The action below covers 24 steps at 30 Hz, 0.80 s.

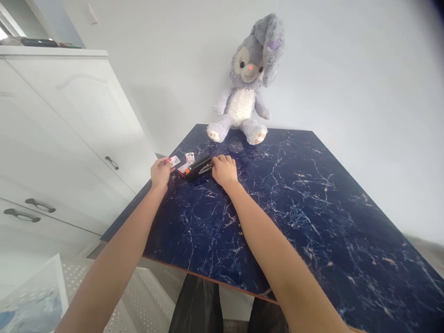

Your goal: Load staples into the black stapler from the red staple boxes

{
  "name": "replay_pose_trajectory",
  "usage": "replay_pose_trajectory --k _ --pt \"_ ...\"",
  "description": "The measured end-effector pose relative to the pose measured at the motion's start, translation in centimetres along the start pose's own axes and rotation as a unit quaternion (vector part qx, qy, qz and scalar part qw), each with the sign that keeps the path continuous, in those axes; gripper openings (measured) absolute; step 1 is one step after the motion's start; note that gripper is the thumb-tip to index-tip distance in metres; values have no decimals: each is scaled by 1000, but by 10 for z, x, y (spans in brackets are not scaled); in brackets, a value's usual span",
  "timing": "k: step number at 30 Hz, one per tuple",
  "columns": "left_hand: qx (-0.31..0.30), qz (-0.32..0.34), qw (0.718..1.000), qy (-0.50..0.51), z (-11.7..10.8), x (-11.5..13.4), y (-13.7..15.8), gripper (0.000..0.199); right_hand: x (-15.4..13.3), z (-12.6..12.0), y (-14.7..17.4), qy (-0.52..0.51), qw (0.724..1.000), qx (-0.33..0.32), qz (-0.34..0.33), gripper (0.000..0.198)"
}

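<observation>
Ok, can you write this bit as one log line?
left hand: holds card | right hand: touches black item | surface: blue table | far side: plush rabbit

Your view is softly bright, with glints on the black case and a blackened upper-right corner.

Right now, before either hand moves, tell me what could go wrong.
The small card in the left hand is near the table's left edge, so it might drop off if it slips. The right hand is at the black case's end; a push could knock the loose card beside it.
</observation>
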<state>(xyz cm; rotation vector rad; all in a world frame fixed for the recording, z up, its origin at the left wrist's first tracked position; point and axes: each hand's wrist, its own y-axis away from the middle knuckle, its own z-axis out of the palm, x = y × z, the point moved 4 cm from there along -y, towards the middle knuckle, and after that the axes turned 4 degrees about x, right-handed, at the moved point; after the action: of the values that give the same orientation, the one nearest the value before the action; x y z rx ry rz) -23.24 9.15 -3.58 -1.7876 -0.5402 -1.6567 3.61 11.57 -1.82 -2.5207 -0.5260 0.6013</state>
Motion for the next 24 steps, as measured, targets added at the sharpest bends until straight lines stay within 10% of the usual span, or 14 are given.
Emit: replay_pose_trajectory --k 12,24 --pt "-59 -26 990 124 8 13 7 23 21 -3 -10 -83 991 55 90 26" --pt "-133 -4 988 83 19 21 17 33 53 0 -13 -326 906 149 225 23"
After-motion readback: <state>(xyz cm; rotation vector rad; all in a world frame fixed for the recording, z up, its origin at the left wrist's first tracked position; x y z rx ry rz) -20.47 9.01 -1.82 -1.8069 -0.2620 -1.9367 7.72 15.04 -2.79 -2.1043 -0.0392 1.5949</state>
